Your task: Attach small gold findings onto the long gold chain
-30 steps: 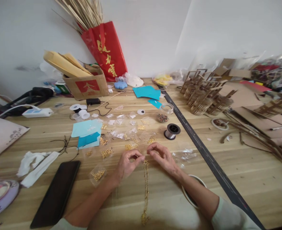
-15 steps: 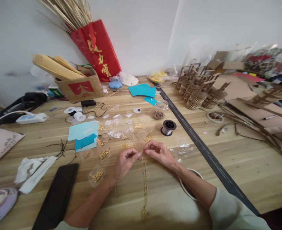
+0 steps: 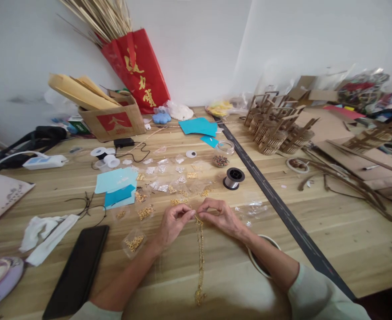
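A gold chain (image 3: 201,258) hangs from my fingertips, with a small ring at its top and a bunched cluster at its lower end. My left hand (image 3: 175,226) is closed in a pinch at the top of the chain. Facing it, my right hand (image 3: 221,218) pinches thumb and forefinger together just above the ring; whatever lies between these fingertips is too small to make out. Just beyond my hands lie small bags of gold findings (image 3: 145,213) and silver pieces (image 3: 162,187). A black spool of fine wire (image 3: 233,178) stands past my right hand.
A black phone (image 3: 78,271) lies left of my left forearm. Under my right forearm is a white-rimmed round object (image 3: 252,260). A dark strip (image 3: 276,200) crosses the table, with small woven baskets (image 3: 271,138) beyond it. A glass jar of beads (image 3: 220,160) stands farther back.
My right fingertips have come slightly down and left, closer to the left fingertips and the ring. The chain still hangs in nearly the same place. The view has shifted slightly.
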### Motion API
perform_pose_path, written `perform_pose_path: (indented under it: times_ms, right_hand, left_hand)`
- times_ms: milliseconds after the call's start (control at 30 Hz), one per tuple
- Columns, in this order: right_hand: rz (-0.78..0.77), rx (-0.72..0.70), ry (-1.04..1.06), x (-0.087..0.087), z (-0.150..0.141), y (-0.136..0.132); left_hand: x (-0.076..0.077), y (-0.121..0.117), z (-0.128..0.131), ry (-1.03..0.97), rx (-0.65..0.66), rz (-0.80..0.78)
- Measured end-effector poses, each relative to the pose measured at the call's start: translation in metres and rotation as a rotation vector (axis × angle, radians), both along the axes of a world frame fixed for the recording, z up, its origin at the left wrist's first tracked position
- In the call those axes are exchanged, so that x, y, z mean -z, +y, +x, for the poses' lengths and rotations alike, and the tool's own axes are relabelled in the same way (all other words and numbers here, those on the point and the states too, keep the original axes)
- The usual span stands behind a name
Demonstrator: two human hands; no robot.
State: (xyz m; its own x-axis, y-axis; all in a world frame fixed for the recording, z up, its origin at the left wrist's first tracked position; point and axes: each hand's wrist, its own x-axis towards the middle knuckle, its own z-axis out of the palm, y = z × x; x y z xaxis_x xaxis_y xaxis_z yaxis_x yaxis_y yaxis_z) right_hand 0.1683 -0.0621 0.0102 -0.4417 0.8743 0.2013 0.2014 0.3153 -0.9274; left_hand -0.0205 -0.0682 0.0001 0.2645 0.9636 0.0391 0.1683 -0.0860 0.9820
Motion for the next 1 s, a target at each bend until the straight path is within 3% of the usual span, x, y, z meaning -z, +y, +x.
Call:
perform_pose_path:
  times_ms: [233,400,733,1000]
  right_hand:
    - [0.091,0.045,-0.085,0.001,0.001,0.002]
    - [0.008,0.123,-0.033,0.008,0.005,0.006]
    - [-0.127,0.138,-0.011,0.02,0.006,0.013]
    - [-0.141,0.116,0.024,0.029,0.008,0.019]
  left_hand:
    - [0.004,0.002,-0.002,0.058,0.016,0.035]
    - [0.003,0.007,-0.007,0.183,-0.051,0.148]
    - [-0.001,0.013,-0.009,0.276,-0.096,0.163]
    - [-0.002,0.018,-0.007,0.514,-0.025,0.272]
